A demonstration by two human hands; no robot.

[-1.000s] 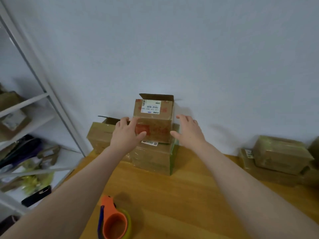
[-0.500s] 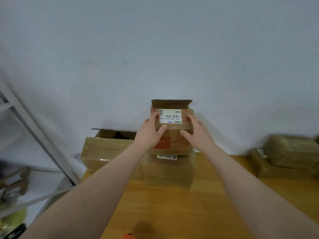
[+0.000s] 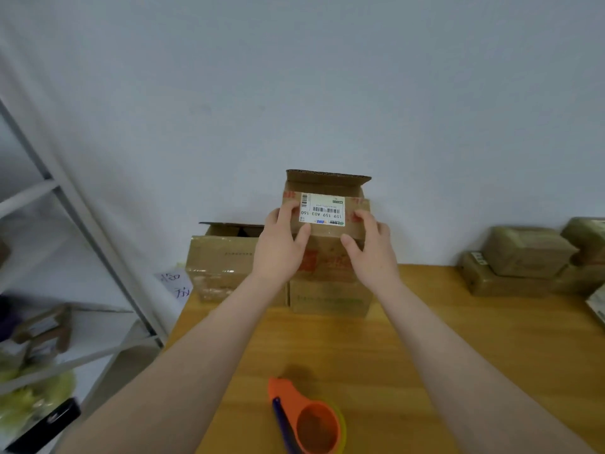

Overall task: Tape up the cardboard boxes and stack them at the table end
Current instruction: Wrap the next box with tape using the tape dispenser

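Observation:
A small cardboard box [image 3: 327,250] with a white barcode label and red print sits on top of a taped box [image 3: 329,298] at the far end of the wooden table [image 3: 425,348]. Its back flap stands up, so the top is open. My left hand [image 3: 280,249] grips its left front corner and my right hand [image 3: 371,249] grips its right front corner. A larger open-topped box [image 3: 222,260] stands to the left of the stack. An orange tape dispenser [image 3: 307,421] lies near the table's front edge.
Several taped brown parcels [image 3: 523,267] are piled at the table's far right by the wall. A white metal shelf rack [image 3: 82,231] with clutter stands left of the table. A paper note [image 3: 175,283] hangs by the table's left corner.
My hands went from beside the small box to gripping both its front corners. The view shifted, so the box now sits centred and the tape dispenser is back in sight.

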